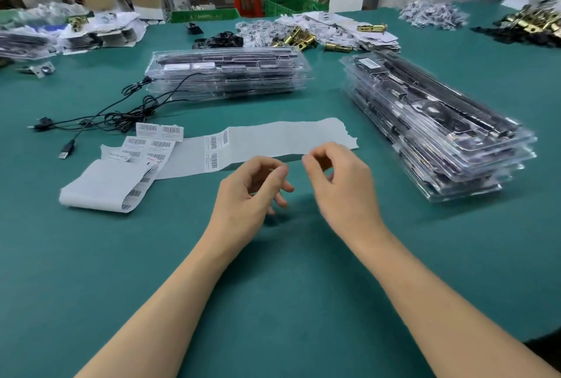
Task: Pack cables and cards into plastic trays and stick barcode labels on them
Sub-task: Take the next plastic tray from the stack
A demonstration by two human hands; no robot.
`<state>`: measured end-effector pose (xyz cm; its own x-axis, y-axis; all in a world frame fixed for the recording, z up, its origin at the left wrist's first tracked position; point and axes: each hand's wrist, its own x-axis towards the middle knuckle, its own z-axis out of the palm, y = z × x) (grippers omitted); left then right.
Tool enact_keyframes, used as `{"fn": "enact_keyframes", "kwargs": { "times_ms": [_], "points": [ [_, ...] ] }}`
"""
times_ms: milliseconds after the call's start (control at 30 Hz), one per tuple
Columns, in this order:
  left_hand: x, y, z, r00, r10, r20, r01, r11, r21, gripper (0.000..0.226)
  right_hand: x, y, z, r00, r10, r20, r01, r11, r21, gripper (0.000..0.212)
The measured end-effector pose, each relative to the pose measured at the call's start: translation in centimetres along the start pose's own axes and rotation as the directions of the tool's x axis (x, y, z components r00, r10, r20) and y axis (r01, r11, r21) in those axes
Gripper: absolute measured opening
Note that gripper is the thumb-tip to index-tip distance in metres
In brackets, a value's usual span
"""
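Our left hand [255,186] curls loosely, empty; whether our right hand [337,177] pinches anything, we cannot tell; we should peel slowly from the long white paper label strip [273,138] just beyond.

No words or numbers legible anywhere. Black barcodes with tiny unreadable print on loose white barcode labels [160,129] at table left, and on two more attached to the long backing strip [288,138]. Another small barcode sticker [368,62] atop the right-hand stack of trays [440,134], print too small to read. Blurred pale marks on a red stool [248,1] far behind.
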<state>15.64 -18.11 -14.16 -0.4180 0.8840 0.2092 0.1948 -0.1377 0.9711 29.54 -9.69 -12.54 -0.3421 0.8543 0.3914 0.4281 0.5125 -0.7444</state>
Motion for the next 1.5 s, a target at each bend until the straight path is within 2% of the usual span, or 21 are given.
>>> {"fn": "enact_keyframes", "kwargs": {
  "times_ms": [100, 167, 233, 333, 367, 433, 533, 600, 667, 767, 833, 867, 933, 1067, 1200, 1333, 1500],
  "points": [
    [1.0, 0.2, -0.4, 0.995, 0.015, -0.101, -0.014, 1.000, 0.005, 0.021, 2.2, -1.2, 4.5, 0.993, -0.079, 0.092, 0.080, 0.997, -0.006, 0.017],
    [2.4, 0.2, -1.4, 0.979, 0.036, -0.203, -0.012, 0.993, 0.116, 0.011, 3.5, -1.8, 6.4, 0.982, -0.079, 0.171, 0.084, 0.996, -0.021, 0.027],
    [4.5, 0.1, -3.0, 0.946, 0.077, -0.314, 0.005, 0.967, 0.253, 0.010, 4.4, -1.7, 7.5, 0.965, -0.074, 0.253, 0.094, 0.993, -0.066, 0.034],
    [8.6, 0.2, -6.1, 0.915, 0.169, -0.367, 0.010, 0.899, 0.439, 0.006, 4.6, -0.7, 8.1, 0.933, -0.058, 0.354, 0.113, 0.984, -0.138, 0.046],
    [10.1, 0.2, -7.1, 0.914, 0.203, -0.351, 0.010, 0.854, 0.520, 0.003, 4.5, -0.4, 8.1, 0.926, -0.055, 0.374, 0.120, 0.981, -0.154, 0.049],
    [13.4, -0.1, -8.8, 0.916, 0.263, -0.302, 0.014, 0.732, 0.682, 0.012, 4.6, 0.2, 8.0, 0.913, -0.046, 0.405, 0.127, 0.976, -0.175, 0.050],
    [18.2, -0.6, -10.3, 0.934, 0.281, -0.221, 0.066, 0.472, 0.879, 0.036, 4.7, 0.4, 7.9, 0.902, -0.023, 0.432, 0.121, 0.972, -0.203, 0.046],
    [21.2, -0.7, -10.7, 0.949, 0.286, -0.133, 0.044, 0.296, 0.954, 0.055, 4.7, 0.4, 8.1, 0.904, -0.015, 0.428, 0.119, 0.969, -0.218, 0.045],
    [24.0, -0.8, -11.0, 0.972, 0.231, -0.038, -0.003, 0.177, 0.984, 0.072, 4.6, 0.5, 8.3, 0.910, -0.014, 0.415, 0.118, 0.967, -0.226, 0.045],
    [27.6, -1.1, -11.8, 0.998, 0.041, 0.050, -0.052, 0.066, 0.996, 0.089, 4.7, 0.6, 8.3, 0.912, -0.005, 0.410, 0.111, 0.966, -0.234, 0.046],
    [28.9, -1.1, -12.3, 0.990, -0.090, 0.104, -0.100, 0.055, 0.994, 0.088, 4.7, 0.5, 8.2, 0.911, 0.000, 0.413, 0.104, 0.968, -0.230, 0.046],
    [29.3, -1.0, -12.5, 0.982, -0.140, 0.131, -0.120, 0.082, 0.989, 0.085, 4.7, 0.5, 8.2, 0.909, 0.000, 0.417, 0.105, 0.968, -0.228, 0.046],
    [29.3, -0.7, -12.7, 0.972, -0.165, 0.165, -0.144, 0.133, 0.981, 0.079, 4.8, 0.5, 8.2, 0.907, 0.002, 0.422, 0.100, 0.970, -0.220, 0.046],
    [28.3, -0.2, -12.4, 0.974, -0.007, 0.225, -0.224, 0.028, 0.974, 0.065, 4.8, 0.5, 8.1, 0.905, 0.005, 0.425, 0.087, 0.977, -0.196, 0.048],
    [27.6, 0.0, -12.0, 0.931, 0.112, 0.349, -0.342, -0.076, 0.937, 0.055, 4.8, 0.5, 8.1, 0.906, -0.001, 0.423, 0.092, 0.977, -0.194, 0.047],
    [27.3, 0.2, -12.9, 0.895, 0.212, 0.393, -0.388, -0.066, 0.919, 0.047, 4.8, 0.6, 8.2, 0.901, 0.001, 0.434, 0.095, 0.975, -0.200, 0.047],
    [26.4, 2.5, -13.8, 0.849, 0.399, 0.347, -0.357, -0.052, 0.933, 0.034, 4.8, 0.6, 8.1, 0.901, 0.001, 0.434, 0.087, 0.979, -0.184, 0.048]
  ]
}}
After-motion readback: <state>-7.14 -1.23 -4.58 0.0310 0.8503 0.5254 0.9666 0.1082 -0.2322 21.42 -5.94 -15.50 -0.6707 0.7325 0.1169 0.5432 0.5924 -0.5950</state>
